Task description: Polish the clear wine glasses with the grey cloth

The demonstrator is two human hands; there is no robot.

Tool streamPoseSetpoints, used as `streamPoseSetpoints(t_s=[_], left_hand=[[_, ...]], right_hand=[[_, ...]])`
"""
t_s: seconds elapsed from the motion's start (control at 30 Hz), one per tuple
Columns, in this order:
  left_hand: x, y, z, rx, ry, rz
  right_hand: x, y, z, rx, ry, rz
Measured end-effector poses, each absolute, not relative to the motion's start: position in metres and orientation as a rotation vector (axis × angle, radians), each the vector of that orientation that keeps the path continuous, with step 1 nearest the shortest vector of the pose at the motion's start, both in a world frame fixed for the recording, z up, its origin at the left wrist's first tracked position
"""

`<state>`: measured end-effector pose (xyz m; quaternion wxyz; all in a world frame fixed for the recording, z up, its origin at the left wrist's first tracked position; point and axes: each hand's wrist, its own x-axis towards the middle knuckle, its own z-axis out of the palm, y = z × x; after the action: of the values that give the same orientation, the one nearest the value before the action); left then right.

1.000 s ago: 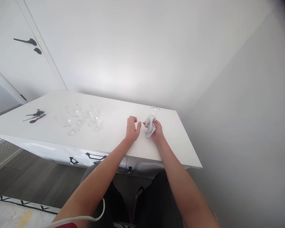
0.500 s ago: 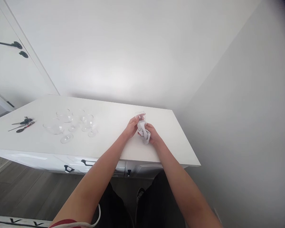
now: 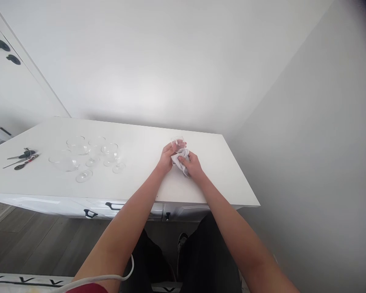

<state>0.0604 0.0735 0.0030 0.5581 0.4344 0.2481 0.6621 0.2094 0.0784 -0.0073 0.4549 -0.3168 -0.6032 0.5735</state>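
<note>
Above the right part of the white cabinet top (image 3: 149, 179), my left hand (image 3: 166, 158) is closed around the bowl of a clear wine glass (image 3: 178, 142). My right hand (image 3: 192, 165) grips a white cloth (image 3: 179, 159), its thumb pressing the cloth against the lower part of the glass. The cloth covers the stem and foot, so those are hidden. The rim of the glass points away from me.
To the left stand several clear stemmed glasses, among them a large one (image 3: 64, 161) and a smaller one (image 3: 110, 154). Small dark-handled tools (image 3: 26, 155) lie at the far left. A wall (image 3: 171, 81) rises behind; the cabinet has black drawer handles (image 3: 90, 213).
My right hand has shifted round the glass, its thumb now on top of the cloth. The cloth is bunched higher and hides the foot. The view has tilted slightly.
</note>
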Motion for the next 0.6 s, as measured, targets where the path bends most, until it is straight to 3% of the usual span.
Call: streamPoseSetpoints(t_s=[0.1, 0.2, 0.27, 0.43, 0.6], left_hand=[[0.0594, 0.0743, 0.003, 1.029, 0.574, 1.602], [0.0584, 0.0736, 0.003, 1.012, 0.521, 1.533], [0.0581, 0.0727, 0.0031, 1.009, 0.512, 1.505], [0.0569, 0.0725, 0.0038, 1.004, 0.549, 1.581], [0.0562, 0.0737, 0.0032, 0.983, 0.483, 1.481]], right_hand=[[0.2092, 0.0764, -0.0051, -0.822, -1.456, 1.299], [0.2124, 0.0765, -0.0024, -0.704, -1.397, 1.744], [0.2128, 0.076, -0.0021, -0.663, -1.409, 1.857], [0.2056, 0.0735, -0.0058, -0.782, -1.454, 1.318], [0.2092, 0.0743, -0.0026, -0.605, -1.409, 1.871]])
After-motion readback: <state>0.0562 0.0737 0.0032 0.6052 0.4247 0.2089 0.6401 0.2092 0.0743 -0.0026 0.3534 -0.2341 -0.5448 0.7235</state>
